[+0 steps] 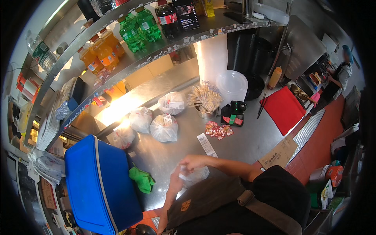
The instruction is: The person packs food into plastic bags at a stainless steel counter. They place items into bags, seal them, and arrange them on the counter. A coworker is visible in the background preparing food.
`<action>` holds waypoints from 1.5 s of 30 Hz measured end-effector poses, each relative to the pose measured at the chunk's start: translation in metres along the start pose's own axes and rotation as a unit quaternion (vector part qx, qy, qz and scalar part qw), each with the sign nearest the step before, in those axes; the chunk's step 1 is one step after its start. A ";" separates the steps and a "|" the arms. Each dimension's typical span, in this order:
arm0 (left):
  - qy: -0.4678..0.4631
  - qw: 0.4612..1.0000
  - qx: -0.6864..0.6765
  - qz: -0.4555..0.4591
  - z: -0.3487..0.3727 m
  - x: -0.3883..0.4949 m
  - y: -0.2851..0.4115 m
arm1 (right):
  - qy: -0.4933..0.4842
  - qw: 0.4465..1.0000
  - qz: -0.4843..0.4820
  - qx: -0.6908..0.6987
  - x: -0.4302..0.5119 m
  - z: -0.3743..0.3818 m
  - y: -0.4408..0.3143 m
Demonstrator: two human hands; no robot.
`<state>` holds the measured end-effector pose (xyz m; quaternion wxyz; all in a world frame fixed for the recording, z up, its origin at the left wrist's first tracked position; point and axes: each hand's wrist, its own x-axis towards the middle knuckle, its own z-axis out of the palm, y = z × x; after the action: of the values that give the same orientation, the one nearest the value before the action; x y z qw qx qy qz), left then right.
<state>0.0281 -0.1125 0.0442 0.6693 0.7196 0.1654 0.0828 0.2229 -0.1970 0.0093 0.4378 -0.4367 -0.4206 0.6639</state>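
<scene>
A translucent white plastic bag [197, 175] is at the steel counter's near edge, close against the dark apron. My left hand [178, 176] and my right hand [191, 163] meet at its gathered top, both with fingers closed on the plastic. What the bag holds cannot be made out. Just beyond my hands lies a printed paper receipt [207, 145]. Several tied white plastic bags, among them one with a paper slip on top [164, 128], stand farther back to the left. Small red printed packets [218, 130] are spread behind the receipt.
A blue lidded box [114, 182] stands left, beside a green cloth [141, 178]. Wrapped chopsticks fill a metal bowl [206, 114]; a red cloth [283, 110] lies right. Bottles line the steel shelf [164, 44] overhead. A person [337, 79] works at the far right.
</scene>
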 end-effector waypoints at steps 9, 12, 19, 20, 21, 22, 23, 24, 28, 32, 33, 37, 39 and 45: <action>0.052 0.997 -0.055 0.029 -0.004 0.001 -0.040 | 0.027 0.987 0.096 0.128 0.001 0.008 0.009; 0.098 0.991 -0.072 -0.048 -0.008 0.004 -0.065 | 0.020 0.981 0.070 0.179 0.007 0.006 0.020; -0.001 0.924 -0.324 -0.204 -0.032 0.019 -0.077 | 0.109 0.962 0.051 0.246 0.001 0.020 0.008; 0.003 0.904 -0.362 -0.226 -0.035 0.020 -0.076 | 0.081 0.974 0.013 0.212 -0.007 0.026 0.003; -0.002 0.902 -0.364 -0.231 -0.039 0.022 -0.075 | 0.074 0.982 0.011 0.174 -0.018 0.033 0.000; -0.023 0.898 -0.376 -0.229 -0.042 0.023 -0.075 | 0.064 0.991 0.022 0.119 -0.026 0.037 0.000; -0.044 0.892 -0.388 -0.227 -0.045 0.025 -0.075 | 0.053 0.996 0.031 0.063 -0.034 0.041 0.003; -0.050 0.885 -0.403 -0.226 -0.047 0.027 -0.075 | 0.036 0.998 0.049 -0.009 -0.038 0.043 0.009; -0.085 0.892 -0.378 -0.233 -0.050 0.037 -0.072 | 0.038 0.962 -0.128 -0.239 -0.033 0.045 0.053; -0.118 0.955 -0.154 -0.226 -0.040 0.038 -0.052 | 0.047 0.985 0.046 -0.160 -0.039 0.037 0.080; -0.117 0.979 0.009 -0.166 -0.037 0.035 -0.045 | 0.056 0.983 0.053 -0.167 -0.043 0.034 0.079; -0.131 0.909 0.389 0.064 -0.021 0.009 -0.026 | 0.166 0.959 0.018 -0.229 -0.043 0.029 0.055; -0.132 0.871 0.458 0.119 -0.012 -0.001 -0.026 | 0.265 0.921 -0.116 -0.262 -0.032 0.032 0.043; -0.050 0.897 0.422 0.121 -0.007 -0.018 -0.040 | 0.148 0.901 -0.215 -0.347 0.012 0.034 0.030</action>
<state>0.0038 -0.1101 0.0068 0.2948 0.9522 0.0631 0.0492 0.1813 -0.2000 -0.0125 0.4477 -0.5532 -0.6386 0.2929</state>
